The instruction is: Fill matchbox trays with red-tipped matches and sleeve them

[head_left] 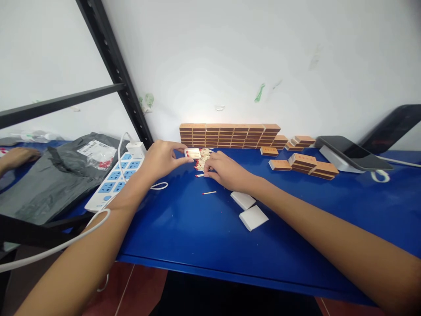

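Observation:
My left hand point(166, 158) is closed on a small white matchbox tray point(192, 153) partly filled with red-tipped matches. Just right of the tray lies a loose heap of matches point(204, 159) on the blue table. My right hand point(221, 169) is closed in a pinch at the near side of the heap, with a red-tipped match point(199, 176) at its fingertips. A single match point(209, 192) lies apart, nearer the table's front. Two white cardboard pieces point(253, 217) rest below my right forearm.
A wall of stacked matchboxes point(230, 136) stands against the white wall. More matchboxes point(303, 160) lie to its right, beside a phone point(342, 151) on a stand. A power strip point(113, 180), a grey plastic bag point(66, 175) and another person's hand point(21, 156) are at left.

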`<state>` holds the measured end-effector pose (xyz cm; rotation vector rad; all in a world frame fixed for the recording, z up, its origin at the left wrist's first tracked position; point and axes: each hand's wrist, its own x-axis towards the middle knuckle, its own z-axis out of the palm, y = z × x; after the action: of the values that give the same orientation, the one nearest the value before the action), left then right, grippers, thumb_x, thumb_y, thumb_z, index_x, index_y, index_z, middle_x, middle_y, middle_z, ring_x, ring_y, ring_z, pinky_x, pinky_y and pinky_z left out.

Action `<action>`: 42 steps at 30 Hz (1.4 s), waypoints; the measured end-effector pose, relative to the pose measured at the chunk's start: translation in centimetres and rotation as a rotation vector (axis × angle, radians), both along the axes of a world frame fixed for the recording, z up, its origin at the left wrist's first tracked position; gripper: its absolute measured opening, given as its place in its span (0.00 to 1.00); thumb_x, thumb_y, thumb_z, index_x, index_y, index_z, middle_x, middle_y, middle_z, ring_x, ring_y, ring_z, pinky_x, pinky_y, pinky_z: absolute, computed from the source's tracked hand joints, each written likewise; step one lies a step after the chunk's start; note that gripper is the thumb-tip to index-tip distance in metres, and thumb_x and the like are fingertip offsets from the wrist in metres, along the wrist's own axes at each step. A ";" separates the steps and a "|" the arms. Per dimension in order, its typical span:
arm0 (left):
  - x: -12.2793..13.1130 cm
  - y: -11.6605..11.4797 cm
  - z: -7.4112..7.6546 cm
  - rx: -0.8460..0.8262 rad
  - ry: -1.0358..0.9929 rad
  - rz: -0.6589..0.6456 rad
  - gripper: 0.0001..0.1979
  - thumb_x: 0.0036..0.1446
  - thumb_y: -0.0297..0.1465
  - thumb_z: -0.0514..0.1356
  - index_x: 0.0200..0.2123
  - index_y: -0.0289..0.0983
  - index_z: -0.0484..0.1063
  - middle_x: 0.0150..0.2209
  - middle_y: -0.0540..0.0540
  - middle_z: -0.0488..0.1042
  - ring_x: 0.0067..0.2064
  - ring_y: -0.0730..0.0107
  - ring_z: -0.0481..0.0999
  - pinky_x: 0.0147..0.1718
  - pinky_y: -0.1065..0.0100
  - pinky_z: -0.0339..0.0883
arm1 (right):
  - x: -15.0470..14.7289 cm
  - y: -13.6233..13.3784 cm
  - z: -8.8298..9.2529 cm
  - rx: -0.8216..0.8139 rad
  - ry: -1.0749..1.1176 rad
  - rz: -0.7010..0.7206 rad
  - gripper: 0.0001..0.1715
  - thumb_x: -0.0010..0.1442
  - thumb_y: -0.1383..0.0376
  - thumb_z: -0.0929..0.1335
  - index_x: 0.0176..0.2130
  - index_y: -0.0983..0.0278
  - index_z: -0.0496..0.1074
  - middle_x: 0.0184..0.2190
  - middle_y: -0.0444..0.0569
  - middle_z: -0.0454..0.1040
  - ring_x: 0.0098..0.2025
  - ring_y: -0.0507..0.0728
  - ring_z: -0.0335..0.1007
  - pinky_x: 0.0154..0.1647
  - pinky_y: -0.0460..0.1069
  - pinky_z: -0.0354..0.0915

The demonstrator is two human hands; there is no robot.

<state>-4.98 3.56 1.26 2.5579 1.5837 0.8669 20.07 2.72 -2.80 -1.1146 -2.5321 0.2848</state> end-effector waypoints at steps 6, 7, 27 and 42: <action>0.2 -0.1 0.1 0.002 -0.013 -0.002 0.17 0.55 0.44 0.76 0.43 0.41 0.88 0.37 0.45 0.87 0.33 0.60 0.83 0.35 0.63 0.67 | -0.1 -0.4 0.4 -0.032 -0.082 0.017 0.09 0.73 0.68 0.66 0.42 0.66 0.77 0.47 0.59 0.76 0.52 0.65 0.66 0.53 0.57 0.63; 0.2 -0.2 0.2 0.004 -0.010 -0.002 0.17 0.55 0.44 0.76 0.43 0.41 0.88 0.37 0.45 0.87 0.32 0.60 0.83 0.35 0.64 0.66 | 0.0 -0.6 0.6 -0.043 -0.097 0.029 0.11 0.73 0.68 0.65 0.42 0.66 0.77 0.47 0.60 0.77 0.51 0.65 0.66 0.53 0.58 0.63; 0.0 0.0 0.1 0.013 0.008 -0.023 0.18 0.55 0.48 0.75 0.42 0.42 0.87 0.31 0.46 0.85 0.32 0.58 0.83 0.34 0.63 0.66 | 0.6 -2.8 4.5 -0.381 -0.231 0.171 0.15 0.68 0.70 0.69 0.30 0.62 0.79 0.35 0.51 0.83 0.36 0.57 0.72 0.38 0.52 0.65; 0.0 -0.1 0.1 -0.005 0.008 -0.045 0.19 0.55 0.47 0.75 0.44 0.42 0.88 0.32 0.45 0.85 0.32 0.58 0.83 0.35 0.64 0.67 | 1.0 -2.5 4.0 -0.220 -0.213 0.152 0.14 0.67 0.73 0.67 0.34 0.60 0.80 0.37 0.51 0.82 0.46 0.62 0.74 0.46 0.54 0.68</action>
<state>-4.99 3.48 1.40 2.5863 1.5222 0.8489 21.03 0.26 1.21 -1.0811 -2.8362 0.5209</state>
